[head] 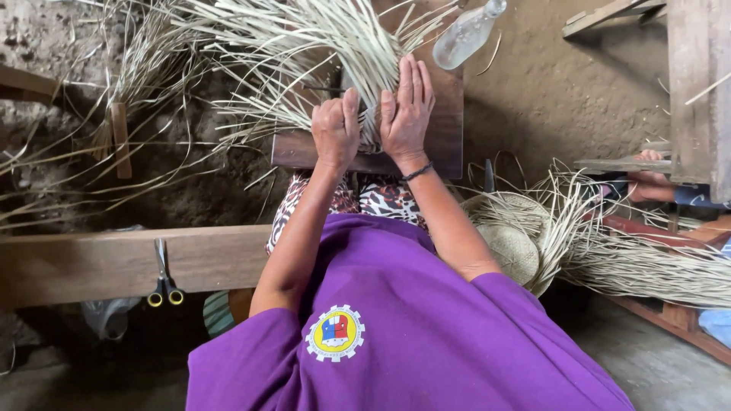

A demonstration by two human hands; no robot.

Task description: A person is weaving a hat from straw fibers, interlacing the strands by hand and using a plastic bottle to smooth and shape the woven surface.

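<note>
A fan of pale straw strands (304, 46) spreads over a dark wooden board (445, 129) resting on my lap. My left hand (335, 128) is curled into a fist on the strands near the board's front edge. Beside it, my right hand (406, 110) lies flat with fingers together, pressing the strands down. A dark band circles my right wrist. The woven part under my hands is hidden.
A clear bottle (466, 34) lies at the board's far corner. Scissors with yellow handles (164, 278) hang on a wooden beam (99, 262) at left. A partly woven straw hat (514, 243) lies at right, near another person's foot (647, 183). Loose straw litters the dirt floor.
</note>
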